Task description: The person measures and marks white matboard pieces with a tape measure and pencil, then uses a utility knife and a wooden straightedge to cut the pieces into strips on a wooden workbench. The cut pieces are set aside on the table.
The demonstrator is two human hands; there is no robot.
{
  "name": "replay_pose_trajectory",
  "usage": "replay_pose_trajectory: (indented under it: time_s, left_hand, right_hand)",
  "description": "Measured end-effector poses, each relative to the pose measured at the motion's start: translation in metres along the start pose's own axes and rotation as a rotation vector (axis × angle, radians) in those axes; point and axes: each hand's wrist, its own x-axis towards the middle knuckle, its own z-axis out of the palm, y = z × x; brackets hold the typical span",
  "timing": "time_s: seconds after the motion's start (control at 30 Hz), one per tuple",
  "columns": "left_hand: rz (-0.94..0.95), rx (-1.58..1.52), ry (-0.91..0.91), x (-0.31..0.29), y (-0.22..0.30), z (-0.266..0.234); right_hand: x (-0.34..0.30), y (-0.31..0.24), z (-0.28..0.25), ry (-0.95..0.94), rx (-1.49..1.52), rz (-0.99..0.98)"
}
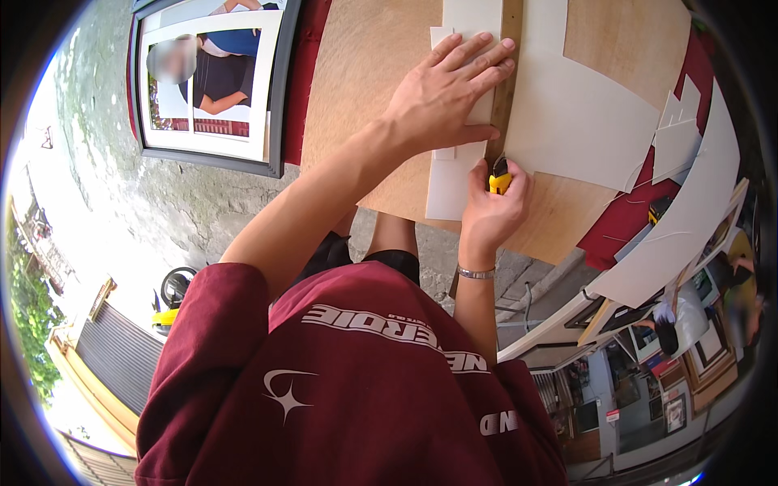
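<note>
Two bare hands are noted near each other but apart, upper centre of frame. The left hand (450, 91) is laid flat, palm down, fingers spread; its fingertips are placed on a narrow brown strip (512, 40). Just below, the right hand (496, 212) is closed around a yellow-and-black cutter (500, 183), dark end pointed up-frame, at the lower part of the strip. Whether the blade is touching anything cannot be told. A metal-banded watch (476, 274) is worn on the right wrist.

Beneath the strip, white board (583, 117) is spread, seen on both sides of it. This is carried on a light wooden panel (361, 89), whose grain is exposed to the left and lower right.

Farther right, white offcuts (677, 138) are scattered over red cloth (612, 223), with a small yellow-and-black object (660, 210) beside them. A long, curved-looking pale sheet (689, 235) is seen along the right rim.

Upper left: a photograph is held in a dark grey frame (277, 130), beside more red cloth. Lower centre is filled by a maroon shirt (365, 389). Lower right, a person (690, 320) is glimpsed, small, among stacked frames (713, 360).
</note>
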Motion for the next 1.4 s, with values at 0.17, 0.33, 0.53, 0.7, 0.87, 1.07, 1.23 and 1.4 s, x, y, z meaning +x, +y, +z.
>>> replay_pose_trajectory:
  time_s: [0.17, 0.33, 0.53, 0.7, 0.87, 1.07, 1.23, 1.4]
  left_hand:
    - [0.003, 0.012, 0.019, -0.001, 0.0, -0.001]
    - [0.002, -0.004, 0.021, 0.0, 0.004, -0.002]
    - [-0.024, 0.109, -0.054, 0.003, 0.015, -0.003]
    - [-0.079, 0.203, -0.129, -0.001, 0.033, -0.005]
    - [-0.14, 0.17, -0.191, 0.003, 0.05, -0.009]
    - [-0.215, 0.256, -0.353, 0.014, 0.068, -0.016]
    - [-0.242, 0.278, -0.402, 0.017, 0.071, -0.021]
    - [-0.245, 0.282, -0.41, 0.016, 0.07, -0.023]
  right_hand:
    - [0.0, -0.001, 0.0, -0.012, 0.011, 0.0]
    - [0.001, -0.002, -0.004, -0.02, 0.014, 0.003]
    - [0.007, 0.017, -0.037, -0.264, 0.082, 0.144]
    - [0.049, 0.043, -0.092, -0.442, 0.242, 0.284]
    - [0.109, -0.005, -0.08, -0.511, 0.374, 0.25]
    - [0.156, 0.005, -0.011, -0.554, 0.228, -0.042]
    - [0.167, -0.01, 0.0, -0.453, 0.197, -0.129]
    - [0.167, -0.022, -0.001, -0.405, 0.203, -0.131]
